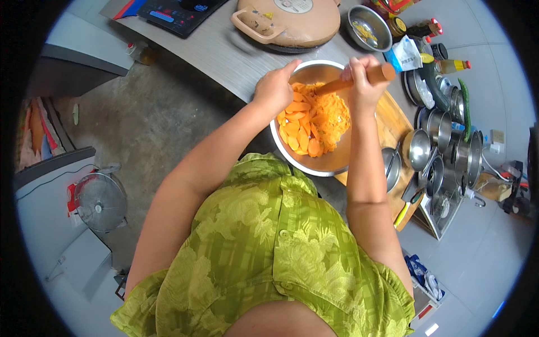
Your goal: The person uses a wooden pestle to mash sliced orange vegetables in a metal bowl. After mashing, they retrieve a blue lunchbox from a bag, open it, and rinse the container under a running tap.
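A wide metal bowl (331, 164) with a pale rim sits at the near edge of the counter. Inside it, orange slices (295, 132), which look like carrot or sweet potato, lie on the left, and a mashed orange heap (332, 115) fills the middle and right. My left hand (274, 89) grips the bowl's upper left rim. Closed around a thick wooden pestle (380, 73), my right hand (364, 81) holds it slanting over the bowl. The pestle's lower end meets the upper part of the mash.
A beige electric pan (286, 25) and a black cooktop (174, 14) stand behind the bowl. Rightward are a small metal bowl (368, 29), a wooden board (393, 121), several pots (438, 126), bottles (452, 66) and a yellow-handled knife (402, 214). A fan (100, 202) stands at left.
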`<action>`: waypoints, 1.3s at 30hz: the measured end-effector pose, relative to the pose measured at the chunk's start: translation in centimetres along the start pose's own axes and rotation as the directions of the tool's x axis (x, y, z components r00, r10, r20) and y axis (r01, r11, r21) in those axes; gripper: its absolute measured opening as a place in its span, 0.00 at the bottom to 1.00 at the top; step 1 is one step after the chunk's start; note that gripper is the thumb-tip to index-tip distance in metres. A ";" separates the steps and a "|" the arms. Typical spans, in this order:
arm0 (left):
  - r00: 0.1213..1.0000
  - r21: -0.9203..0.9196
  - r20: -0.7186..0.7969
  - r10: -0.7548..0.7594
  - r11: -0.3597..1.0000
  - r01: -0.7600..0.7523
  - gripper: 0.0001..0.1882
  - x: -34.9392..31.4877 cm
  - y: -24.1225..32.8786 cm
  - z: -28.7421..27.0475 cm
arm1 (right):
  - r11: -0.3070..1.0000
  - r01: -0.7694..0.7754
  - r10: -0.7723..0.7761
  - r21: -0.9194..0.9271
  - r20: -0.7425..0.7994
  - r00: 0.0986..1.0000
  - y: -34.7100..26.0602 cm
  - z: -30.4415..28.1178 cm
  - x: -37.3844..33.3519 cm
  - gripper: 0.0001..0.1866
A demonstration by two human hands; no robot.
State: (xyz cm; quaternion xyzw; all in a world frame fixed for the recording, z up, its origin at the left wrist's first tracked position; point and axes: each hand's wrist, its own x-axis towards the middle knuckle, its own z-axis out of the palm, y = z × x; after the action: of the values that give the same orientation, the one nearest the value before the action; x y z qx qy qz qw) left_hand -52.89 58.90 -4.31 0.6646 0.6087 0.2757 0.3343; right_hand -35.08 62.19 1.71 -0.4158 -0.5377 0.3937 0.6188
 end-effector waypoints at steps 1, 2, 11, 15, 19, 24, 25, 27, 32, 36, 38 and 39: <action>1.000 0.006 0.012 -0.009 1.000 0.009 0.30 0.0 0.0 -0.1 | 1.000 0.025 -0.025 0.012 -0.020 0.999 -0.2 0.1 -0.4 0.11; 0.999 0.009 0.026 -0.022 1.000 0.022 0.30 0.0 0.0 0.0 | 0.999 0.046 -0.045 0.021 -0.041 0.998 -0.7 0.0 -1.0 0.11; 1.000 -0.009 0.020 -0.001 1.000 0.001 0.30 0.0 0.3 -0.3 | 0.999 -0.052 0.052 -0.015 -0.008 0.999 -0.8 -0.1 -0.9 0.09; 0.999 0.026 0.032 -0.018 1.000 0.018 0.30 0.3 0.1 -0.1 | 0.986 0.132 -0.132 0.099 -0.002 0.991 -3.4 -0.7 -0.5 0.09; 1.000 0.015 0.013 -0.005 1.000 0.005 0.30 0.0 0.0 0.0 | 0.985 0.132 -0.137 0.112 0.034 0.990 -5.1 -1.2 0.6 0.08; 1.000 -0.005 0.008 0.020 1.000 -0.020 0.30 -0.1 0.0 0.0 | 0.979 0.022 -0.015 -0.204 0.034 0.999 -0.4 -1.1 -0.7 0.08; 1.000 -0.001 -0.003 0.031 1.000 -0.031 0.30 -0.1 -0.1 0.2 | 0.992 -0.011 0.014 -0.125 0.020 1.000 -1.0 -1.1 -0.8 0.08; 0.999 0.013 -0.015 0.032 0.999 -0.031 0.31 0.1 -0.2 0.1 | 0.997 0.077 -0.076 0.027 -0.046 0.996 -2.5 -1.7 -0.9 0.08; 1.000 -0.003 0.011 0.015 1.000 -0.015 0.30 -0.1 0.1 0.0 | 0.988 0.141 -0.136 0.067 -0.079 0.988 -2.2 -2.4 -0.4 0.08; 0.998 0.017 0.056 -0.025 1.000 0.024 0.31 -0.2 0.2 0.0 | 0.993 0.018 -0.021 -0.117 -0.021 1.000 -0.2 -1.8 -1.0 0.09; 1.000 0.026 0.027 -0.012 1.000 0.011 0.31 -0.3 0.1 0.0 | 1.000 0.011 -0.011 -0.007 -0.066 0.998 -1.4 -1.2 -1.0 0.10; 1.000 0.027 0.006 -0.010 1.000 0.010 0.32 -0.3 0.0 0.2 | 0.997 0.080 -0.079 0.011 -0.041 0.996 -1.9 -1.8 -0.9 0.10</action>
State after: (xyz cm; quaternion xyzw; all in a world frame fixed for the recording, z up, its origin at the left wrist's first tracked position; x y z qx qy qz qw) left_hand -52.77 58.60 -4.45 0.6668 0.6148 0.2638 0.3284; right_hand -33.32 60.52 3.01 -0.3979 -0.5388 0.3638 0.6473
